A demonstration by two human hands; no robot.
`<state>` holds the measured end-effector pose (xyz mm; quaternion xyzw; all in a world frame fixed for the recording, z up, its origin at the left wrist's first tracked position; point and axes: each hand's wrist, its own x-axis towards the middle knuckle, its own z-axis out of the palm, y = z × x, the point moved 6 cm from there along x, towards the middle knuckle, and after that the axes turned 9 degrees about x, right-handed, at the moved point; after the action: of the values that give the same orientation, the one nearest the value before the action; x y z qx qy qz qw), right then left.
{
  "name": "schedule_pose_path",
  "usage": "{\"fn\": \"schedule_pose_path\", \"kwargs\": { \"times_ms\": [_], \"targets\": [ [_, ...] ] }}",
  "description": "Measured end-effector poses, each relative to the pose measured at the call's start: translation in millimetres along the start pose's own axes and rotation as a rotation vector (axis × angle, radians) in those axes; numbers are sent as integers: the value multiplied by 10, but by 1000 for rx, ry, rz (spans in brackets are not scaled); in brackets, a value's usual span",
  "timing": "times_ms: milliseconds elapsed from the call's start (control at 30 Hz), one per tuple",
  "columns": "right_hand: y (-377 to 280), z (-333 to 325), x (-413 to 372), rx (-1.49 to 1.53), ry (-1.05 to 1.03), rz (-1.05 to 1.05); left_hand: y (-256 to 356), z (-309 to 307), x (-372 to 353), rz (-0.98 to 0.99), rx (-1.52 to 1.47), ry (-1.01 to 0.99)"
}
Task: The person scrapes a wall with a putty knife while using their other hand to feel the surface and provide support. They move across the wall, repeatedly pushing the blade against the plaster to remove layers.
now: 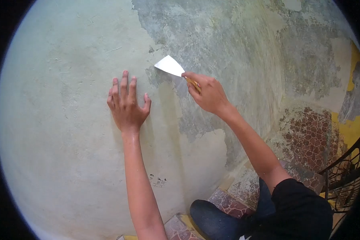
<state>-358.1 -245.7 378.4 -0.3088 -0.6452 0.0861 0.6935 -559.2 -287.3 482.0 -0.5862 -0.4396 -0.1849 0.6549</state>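
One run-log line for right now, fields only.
left hand: spread against wall; right hand: holding scraper; scraper: at edge of pale coating

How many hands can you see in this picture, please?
2: the left hand is spread open at the wall, and the right hand, to its right, grips the scraper. No other hand shows.

And there on my feed is the tiled floor (308,138), reddish-brown with a paler web of joints, and pale speckles (282,134) gather thickly along its left edge! Over at the floor's right edge I've got a black metal frame (348,177), curved rail on top, thin bars beneath. Yellow paint (350,134) shows in patches behind it, and I spot a narrow yellow strip (191,226) by the floor's lower edge.
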Motion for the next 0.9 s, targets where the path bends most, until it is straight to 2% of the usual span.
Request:
{"fn": "schedule_pose_path", "kwargs": {
  "times_ms": [200, 400, 500, 600, 667, 800, 900],
  "targets": [
    [-22, -58, 7, 13, -35, -70, -6, -5, -2, -8, -18, 7],
    [-33, -50, 12, -54, -84, 16, -13, 14, -19, 0, -4, 9],
    [-37, 5, 7, -22, 40, -79, -22, 31, -22, -4, 2, -10],
    [-134, -12, 101, -13, 71, -30, -16, 28, -23, -5, -7, -7],
    [-193, -40, 119, -4, -17, 69, -5, 26, -30, -3, -14, -13],
    [-185, -64, 20, -16, 9, 13, -13, 3, -7, -19, -2, -21],
    [-205, -86, 41, -5, 9, 58, -15, -4, -8, -14, -15, 2]
  ]
}}
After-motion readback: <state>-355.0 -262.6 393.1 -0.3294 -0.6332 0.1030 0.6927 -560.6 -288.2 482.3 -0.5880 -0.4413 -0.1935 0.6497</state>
